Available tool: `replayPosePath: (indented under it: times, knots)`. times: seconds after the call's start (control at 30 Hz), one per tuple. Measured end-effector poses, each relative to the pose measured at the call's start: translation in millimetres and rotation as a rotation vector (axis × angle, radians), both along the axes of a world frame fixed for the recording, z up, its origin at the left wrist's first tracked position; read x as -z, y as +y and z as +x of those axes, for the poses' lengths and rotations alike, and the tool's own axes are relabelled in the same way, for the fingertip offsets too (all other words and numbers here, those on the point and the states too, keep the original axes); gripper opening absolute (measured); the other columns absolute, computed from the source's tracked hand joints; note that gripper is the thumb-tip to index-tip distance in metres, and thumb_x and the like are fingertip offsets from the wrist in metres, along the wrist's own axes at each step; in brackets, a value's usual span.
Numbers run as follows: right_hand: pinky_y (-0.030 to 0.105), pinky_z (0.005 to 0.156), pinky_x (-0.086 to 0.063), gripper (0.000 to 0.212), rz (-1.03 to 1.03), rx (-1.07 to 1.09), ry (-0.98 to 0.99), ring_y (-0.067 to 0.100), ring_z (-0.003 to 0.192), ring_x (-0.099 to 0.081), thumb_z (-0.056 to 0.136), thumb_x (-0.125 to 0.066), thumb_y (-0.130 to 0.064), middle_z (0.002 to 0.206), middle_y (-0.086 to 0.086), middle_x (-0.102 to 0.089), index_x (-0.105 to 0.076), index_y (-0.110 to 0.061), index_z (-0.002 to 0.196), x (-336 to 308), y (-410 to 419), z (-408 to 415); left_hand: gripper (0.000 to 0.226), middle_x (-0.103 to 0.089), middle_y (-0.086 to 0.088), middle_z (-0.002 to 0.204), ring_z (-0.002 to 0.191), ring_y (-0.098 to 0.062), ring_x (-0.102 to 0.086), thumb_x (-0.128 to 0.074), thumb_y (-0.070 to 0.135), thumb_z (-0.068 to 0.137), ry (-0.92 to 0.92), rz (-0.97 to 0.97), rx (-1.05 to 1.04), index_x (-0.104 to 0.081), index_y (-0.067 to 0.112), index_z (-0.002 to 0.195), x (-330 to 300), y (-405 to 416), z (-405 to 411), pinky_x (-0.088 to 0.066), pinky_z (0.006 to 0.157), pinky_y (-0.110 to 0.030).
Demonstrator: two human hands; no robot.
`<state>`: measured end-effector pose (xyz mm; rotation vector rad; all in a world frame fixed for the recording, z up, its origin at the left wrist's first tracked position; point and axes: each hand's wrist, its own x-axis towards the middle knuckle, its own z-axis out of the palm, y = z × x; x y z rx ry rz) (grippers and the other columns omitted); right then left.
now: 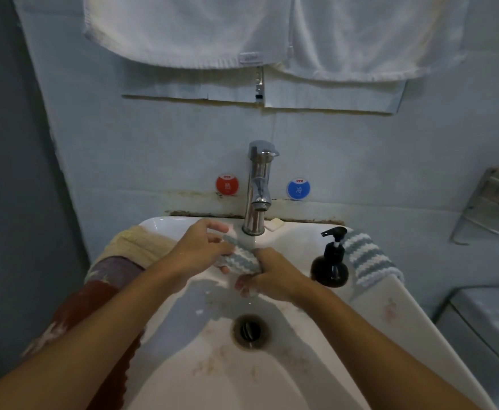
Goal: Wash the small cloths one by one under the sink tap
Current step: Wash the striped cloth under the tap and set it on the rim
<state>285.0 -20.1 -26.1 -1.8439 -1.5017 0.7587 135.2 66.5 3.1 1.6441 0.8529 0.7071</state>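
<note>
Two hands hold one small blue-and-white striped cloth at the centre of the frame, over the white sink and just below the chrome tap. The left hand has its grip curled round the cloth's left end, while the right hand clenches the right end in a tight grip. Water falls from the tap onto the cloth; the basin below holds a wet film and brownish stains around the dark drain. A second striped cloth lies draped over the sink's rim at right centre, just beside a dark soap pump bottle; what the bottle contains cannot be told. A cream cloth and a red-and-purple cloth hang over the rim at the left. White towels hang along the top of the frame. A wire rack sits on the wall at the right edge.
</note>
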Motion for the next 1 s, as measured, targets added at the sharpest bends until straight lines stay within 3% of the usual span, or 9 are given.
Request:
replayPosePath:
  times: [0.17, 0.33, 0.5, 0.6, 0.7, 0.8, 0.87, 0.93, 1.0]
  knots:
    - [0.023, 0.076, -0.051, 0.035, -0.012, 0.044, -0.236, 0.016, 0.091, -0.061, 0.092, -0.069, -0.031, 0.108, 0.006, -0.067, -0.060, -0.013, 0.120, 13, 6, -13, 0.031, -0.065, -0.022, 0.103, 0.074, -0.026, -0.068, -0.067, -0.002, 0.086, 0.026, 0.037, -0.032, -0.053, 0.009, 0.112, 5, 3, 0, -0.053, 0.048, -0.025]
    - [0.023, 0.062, -0.045, 0.023, 0.011, 0.232, -0.428, 0.011, 0.072, -0.056, 0.096, -0.059, -0.042, 0.081, -0.005, -0.058, -0.051, -0.022, 0.086, 16, 6, -16, 0.017, -0.067, -0.015, 0.099, 0.070, -0.019, -0.068, -0.064, 0.008, 0.092, 0.056, 0.140, 0.028, -0.056, 0.012, 0.105, 13, 2, 4, -0.053, 0.054, -0.027]
    - [0.024, 0.052, -0.041, 0.014, 0.012, 0.324, 0.044, 0.013, 0.060, -0.050, 0.093, -0.054, -0.018, 0.073, 0.003, -0.058, -0.061, -0.010, 0.085, 11, 6, -10, 0.014, -0.064, -0.002, 0.102, 0.088, -0.015, -0.059, -0.051, 0.014, 0.098, 0.175, 0.865, 0.000, -0.058, 0.015, 0.110, 22, 2, 3, -0.049, 0.077, -0.031]
    - [0.019, 0.037, -0.025, 0.022, -0.084, 0.311, 0.468, 0.011, 0.041, -0.034, 0.095, -0.050, -0.012, 0.055, 0.001, -0.043, -0.050, -0.014, 0.073, 0, 1, -10, 0.049, -0.060, -0.007, 0.120, 0.110, -0.025, -0.055, -0.065, 0.000, 0.077, 0.213, 1.257, 0.098, -0.057, 0.013, 0.124, 25, -3, 4, -0.049, 0.095, -0.040]
    - [0.017, 0.038, -0.017, 0.045, -0.242, 0.100, 0.687, 0.008, 0.037, -0.021, 0.101, -0.042, -0.020, 0.046, -0.006, -0.027, -0.034, -0.025, 0.057, -11, -5, -7, 0.086, -0.049, -0.006, 0.141, 0.132, -0.027, -0.043, -0.076, 0.003, 0.062, 0.469, 1.546, 0.176, -0.044, 0.022, 0.140, 32, -7, 7, -0.026, 0.116, -0.039]
    - [0.020, 0.040, -0.017, 0.055, -0.373, -0.158, 0.520, 0.009, 0.041, -0.019, 0.097, -0.048, -0.011, 0.047, -0.007, -0.026, -0.036, -0.028, 0.046, -18, -10, -10, 0.053, -0.061, -0.011, 0.128, 0.122, -0.029, -0.053, -0.069, 0.012, 0.075, 0.359, 1.718, 0.163, -0.059, 0.014, 0.127, 39, -6, 13, -0.034, 0.114, -0.041]
    - [0.022, 0.043, -0.018, 0.049, -0.414, -0.218, 0.358, 0.011, 0.043, -0.020, 0.088, -0.055, -0.002, 0.049, -0.004, -0.028, -0.034, -0.024, 0.050, -19, -11, -17, 0.033, -0.071, -0.010, 0.099, 0.092, -0.025, -0.066, -0.078, 0.010, 0.070, 0.247, 1.701, 0.166, -0.069, 0.011, 0.101, 41, -3, 14, -0.057, 0.082, -0.038]
    - [0.025, 0.047, -0.025, 0.034, -0.313, -0.141, 0.107, 0.013, 0.048, -0.031, 0.084, -0.060, -0.001, 0.056, 0.002, -0.041, -0.044, -0.018, 0.059, -18, -9, -24, 0.035, -0.066, -0.005, 0.071, 0.060, -0.021, -0.063, -0.087, 0.006, 0.051, 0.370, 1.602, 0.147, -0.066, 0.013, 0.077, 40, -5, 13, -0.052, 0.046, -0.028]
    - [0.028, 0.062, -0.040, 0.005, -0.153, -0.064, -0.317, 0.016, 0.068, -0.049, 0.086, -0.066, -0.009, 0.083, 0.008, -0.062, -0.062, -0.011, 0.086, -15, -4, -24, 0.029, -0.069, -0.004, 0.077, 0.065, -0.022, -0.067, -0.083, 0.009, 0.060, 0.654, 1.444, 0.101, -0.068, 0.014, 0.084, 32, -17, 14, -0.050, 0.052, -0.028]
